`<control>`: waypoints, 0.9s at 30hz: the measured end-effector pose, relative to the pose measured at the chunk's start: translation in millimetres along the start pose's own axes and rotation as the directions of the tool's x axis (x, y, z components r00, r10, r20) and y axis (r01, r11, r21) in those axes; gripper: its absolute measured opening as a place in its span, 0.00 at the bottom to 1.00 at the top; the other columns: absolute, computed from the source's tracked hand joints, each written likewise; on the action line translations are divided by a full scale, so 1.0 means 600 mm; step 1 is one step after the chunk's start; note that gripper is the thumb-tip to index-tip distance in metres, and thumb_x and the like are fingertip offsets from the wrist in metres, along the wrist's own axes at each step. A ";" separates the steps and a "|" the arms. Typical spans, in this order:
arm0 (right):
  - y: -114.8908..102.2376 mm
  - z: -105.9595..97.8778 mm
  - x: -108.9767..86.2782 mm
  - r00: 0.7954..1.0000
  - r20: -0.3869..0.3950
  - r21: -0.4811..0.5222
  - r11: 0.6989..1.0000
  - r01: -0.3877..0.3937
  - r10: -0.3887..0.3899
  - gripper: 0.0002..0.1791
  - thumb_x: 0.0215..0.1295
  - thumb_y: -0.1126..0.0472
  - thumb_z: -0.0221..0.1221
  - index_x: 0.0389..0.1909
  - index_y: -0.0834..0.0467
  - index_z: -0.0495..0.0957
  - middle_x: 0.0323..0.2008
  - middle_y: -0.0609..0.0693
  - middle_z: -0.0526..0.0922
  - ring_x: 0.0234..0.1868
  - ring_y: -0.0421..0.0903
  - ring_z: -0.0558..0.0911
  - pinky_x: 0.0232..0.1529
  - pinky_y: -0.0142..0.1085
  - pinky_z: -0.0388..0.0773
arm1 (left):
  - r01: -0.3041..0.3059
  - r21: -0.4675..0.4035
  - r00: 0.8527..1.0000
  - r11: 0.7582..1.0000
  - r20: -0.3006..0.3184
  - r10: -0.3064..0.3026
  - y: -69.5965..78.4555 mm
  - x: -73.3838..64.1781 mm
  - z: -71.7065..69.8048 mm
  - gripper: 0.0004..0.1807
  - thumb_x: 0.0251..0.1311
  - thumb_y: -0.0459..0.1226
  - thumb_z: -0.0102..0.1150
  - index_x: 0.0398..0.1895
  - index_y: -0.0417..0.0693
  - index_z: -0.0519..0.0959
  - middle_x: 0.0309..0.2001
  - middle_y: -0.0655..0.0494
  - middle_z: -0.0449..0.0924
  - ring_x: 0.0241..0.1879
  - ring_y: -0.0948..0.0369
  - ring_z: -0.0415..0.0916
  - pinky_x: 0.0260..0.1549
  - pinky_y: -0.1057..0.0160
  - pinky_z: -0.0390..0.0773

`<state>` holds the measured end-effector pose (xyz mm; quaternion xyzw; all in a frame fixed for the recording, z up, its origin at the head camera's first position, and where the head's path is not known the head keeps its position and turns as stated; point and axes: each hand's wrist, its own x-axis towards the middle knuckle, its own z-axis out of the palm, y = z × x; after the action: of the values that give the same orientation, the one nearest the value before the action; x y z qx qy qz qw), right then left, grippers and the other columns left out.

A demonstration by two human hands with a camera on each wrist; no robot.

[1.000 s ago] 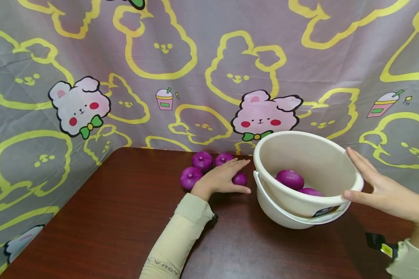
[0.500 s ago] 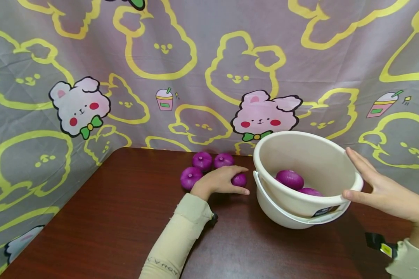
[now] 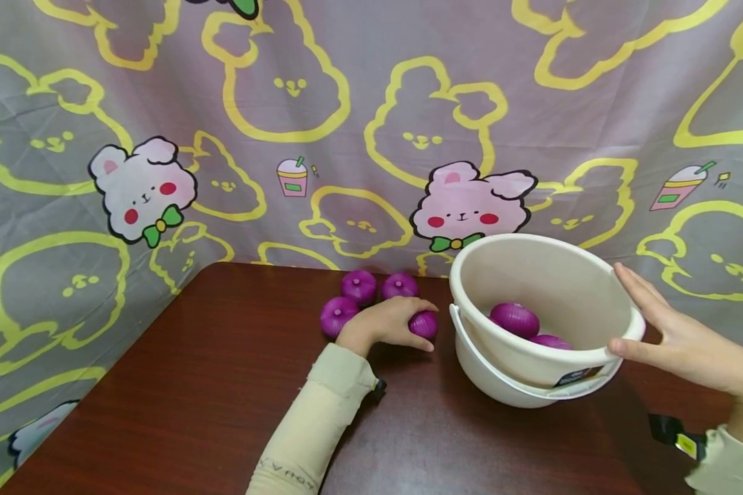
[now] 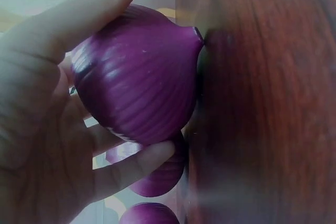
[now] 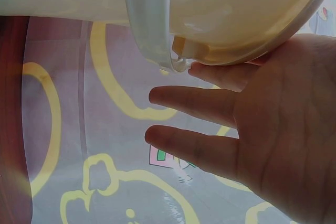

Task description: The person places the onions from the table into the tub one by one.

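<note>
My left hand (image 3: 389, 322) curls its thumb and fingers round a purple onion (image 3: 424, 324) at the table's middle. In the left wrist view the same onion (image 4: 139, 74) fills the grasp, its pointed stem end towards the wood. Several more onions lie close by: a left one (image 3: 338, 316), a rear one (image 3: 359, 286) and another (image 3: 400, 284) just behind the hand. A white bucket (image 3: 535, 375) stands at the right, with at least two onions (image 3: 514, 320) inside. My right hand (image 3: 687, 344) rests its thumb and straight fingers against the bucket's right rim.
The bucket's handle (image 3: 501, 375) hangs down along its front. A brown wooden table (image 3: 192, 385) lies beneath everything. Right behind its rear edge hangs a patterned cloth (image 3: 322, 165), which also covers the left side.
My left hand's fingers have come down and closed round the onion nearest the bucket, uncovering the onion behind. The right hand and the bucket have stayed in place.
</note>
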<state>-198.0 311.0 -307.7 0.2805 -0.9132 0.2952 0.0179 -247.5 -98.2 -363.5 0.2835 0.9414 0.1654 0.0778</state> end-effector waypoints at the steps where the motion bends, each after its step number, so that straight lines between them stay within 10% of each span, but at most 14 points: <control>1: 0.000 0.000 0.000 1.000 0.000 -0.002 1.000 -0.001 0.001 0.56 0.66 0.54 0.60 0.79 0.46 0.27 0.79 0.64 0.28 0.75 0.30 0.23 0.70 0.60 0.21 | -0.001 0.002 1.000 1.000 -0.001 0.001 0.000 0.000 0.000 0.39 0.54 0.54 0.71 0.68 0.51 0.71 0.65 0.57 0.75 0.63 0.59 0.73 0.66 0.60 0.71; 9: 0.000 -0.001 0.001 1.000 0.003 -0.011 1.000 -0.008 0.008 0.56 0.66 0.54 0.60 0.79 0.46 0.27 0.79 0.64 0.27 0.75 0.29 0.24 0.70 0.63 0.23 | -0.015 -0.007 1.000 1.000 -0.015 0.015 -0.004 -0.001 -0.002 0.38 0.53 0.53 0.71 0.66 0.51 0.72 0.62 0.57 0.77 0.60 0.60 0.75 0.63 0.60 0.74; 15: -0.001 0.000 0.001 1.000 0.010 -0.004 1.000 -0.027 0.027 0.56 0.66 0.53 0.60 0.79 0.46 0.26 0.78 0.65 0.27 0.78 0.48 0.24 0.65 0.74 0.26 | -0.018 -0.011 1.000 1.000 -0.018 0.017 -0.007 -0.002 -0.001 0.37 0.52 0.53 0.72 0.64 0.52 0.73 0.60 0.58 0.78 0.59 0.60 0.76 0.62 0.60 0.74; 27: 0.002 0.001 0.000 1.000 0.000 -0.003 1.000 -0.016 0.016 0.56 0.66 0.54 0.60 0.79 0.45 0.27 0.79 0.64 0.28 0.75 0.31 0.25 0.68 0.69 0.24 | -0.016 -0.006 1.000 1.000 -0.023 0.016 -0.005 -0.005 -0.003 0.34 0.53 0.52 0.72 0.63 0.52 0.75 0.58 0.58 0.79 0.57 0.60 0.76 0.62 0.60 0.75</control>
<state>-198.6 311.2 -308.9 0.2733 -0.9158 0.2940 0.0159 -247.2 -102.8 -362.7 0.2890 0.9394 0.1722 0.0667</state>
